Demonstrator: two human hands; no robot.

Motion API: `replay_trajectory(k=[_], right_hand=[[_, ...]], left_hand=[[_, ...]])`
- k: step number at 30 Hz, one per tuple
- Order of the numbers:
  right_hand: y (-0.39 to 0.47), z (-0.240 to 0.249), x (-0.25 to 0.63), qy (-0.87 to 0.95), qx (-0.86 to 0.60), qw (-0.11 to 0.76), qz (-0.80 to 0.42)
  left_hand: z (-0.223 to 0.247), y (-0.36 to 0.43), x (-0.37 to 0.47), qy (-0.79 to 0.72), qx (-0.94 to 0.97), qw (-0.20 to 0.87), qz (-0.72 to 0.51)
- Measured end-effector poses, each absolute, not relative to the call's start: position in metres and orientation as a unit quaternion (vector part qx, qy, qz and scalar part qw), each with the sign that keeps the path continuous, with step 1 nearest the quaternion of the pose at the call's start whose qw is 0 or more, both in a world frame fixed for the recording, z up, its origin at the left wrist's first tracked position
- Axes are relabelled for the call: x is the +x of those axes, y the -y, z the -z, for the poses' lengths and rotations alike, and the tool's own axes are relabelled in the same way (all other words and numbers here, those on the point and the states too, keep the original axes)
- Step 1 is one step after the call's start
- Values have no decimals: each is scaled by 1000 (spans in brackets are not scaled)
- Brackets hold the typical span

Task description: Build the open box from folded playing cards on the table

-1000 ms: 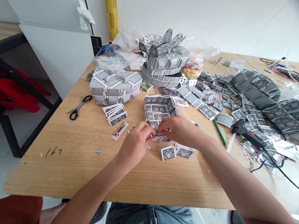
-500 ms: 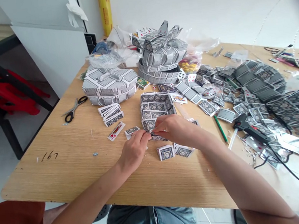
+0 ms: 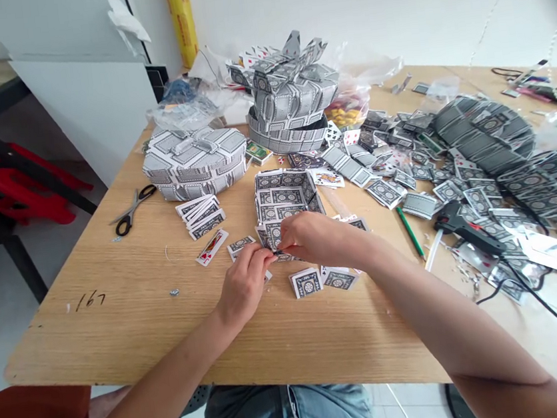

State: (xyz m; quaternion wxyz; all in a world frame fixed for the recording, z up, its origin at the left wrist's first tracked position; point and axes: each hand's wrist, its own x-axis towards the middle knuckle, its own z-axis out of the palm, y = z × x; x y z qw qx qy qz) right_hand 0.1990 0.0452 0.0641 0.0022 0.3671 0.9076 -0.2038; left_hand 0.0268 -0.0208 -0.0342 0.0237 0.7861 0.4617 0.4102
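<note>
An open box woven from folded playing cards [image 3: 281,196] lies in front of me, its patterned inside showing. At its near left corner, my left hand [image 3: 244,281] has its fingertips closed on the edge. My right hand [image 3: 314,237] pinches the same near edge from the other side, its fingers covering part of the box. Exactly how the cards sit between the fingertips is hidden. Beside my left hand are a loose card [image 3: 240,245] and a face-up jack [image 3: 212,247]. Closer to me lie a small stack of folded cards [image 3: 307,283] and another card [image 3: 339,278].
Scissors [image 3: 134,211] and a fanned card pile [image 3: 201,216] lie left. Behind stand a lidded card box [image 3: 195,161] and a taller card basket [image 3: 290,97]. To the right are a green pencil [image 3: 410,233], a corded glue gun [image 3: 469,231] and many scattered folded cards.
The whole view has shifted slightly. Both hands stay at the box's near edge, with the fingertips a little closer together at the corner.
</note>
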Motion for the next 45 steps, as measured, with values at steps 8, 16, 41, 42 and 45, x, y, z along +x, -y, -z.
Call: replay_trajectory(k=[8,16,41,42,45], right_hand=[[-36,-48,205,-930,348,-32,115],[-21,-43,199,-924,382,3,26],[-41,-38,178,-797,530,-162,240],[-44,-35,176,-789,523,-176,269],[-51,-27,171,-782,489,-208,325]], left_hand=[[33,18,26,-480,761,91,-427],[36,15,25,-485,750,104,-438],[36,13,27,-513,675,263,-461],[36,13,27,-513,674,265,-461],[38,13,27,-506,672,267,-470]])
